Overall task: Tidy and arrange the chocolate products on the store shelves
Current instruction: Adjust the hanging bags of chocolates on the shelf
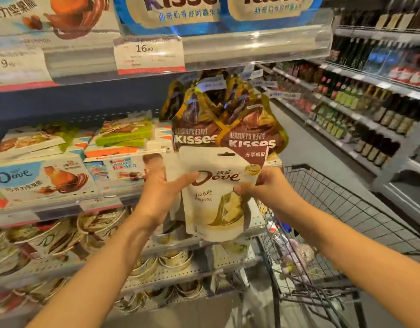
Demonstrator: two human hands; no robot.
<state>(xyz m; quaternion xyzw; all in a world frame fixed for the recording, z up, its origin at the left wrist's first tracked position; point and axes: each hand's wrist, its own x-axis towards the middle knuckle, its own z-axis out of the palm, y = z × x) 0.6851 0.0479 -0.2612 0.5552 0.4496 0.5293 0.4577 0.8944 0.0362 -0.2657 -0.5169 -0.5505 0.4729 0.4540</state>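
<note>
A cream-white Dove chocolate pouch (216,200) is held upright in front of the shelves, just below two brown Kisses bags (223,129) that hang from pegs. My left hand (161,185) grips the pouch's left edge, thumb across its front. My right hand (263,183) pinches its right edge near the top. Behind the pouch another pale pouch edge shows; I cannot tell how many lie there.
Flat chocolate boxes (62,171) fill the shelf at left. Round Dove tubs (86,233) sit on the perforated shelves below. Blue Kisses bags (204,13) stand above a price tag (148,54). A wire shopping cart (322,245) stands at right, bottle shelves (381,102) beyond the aisle.
</note>
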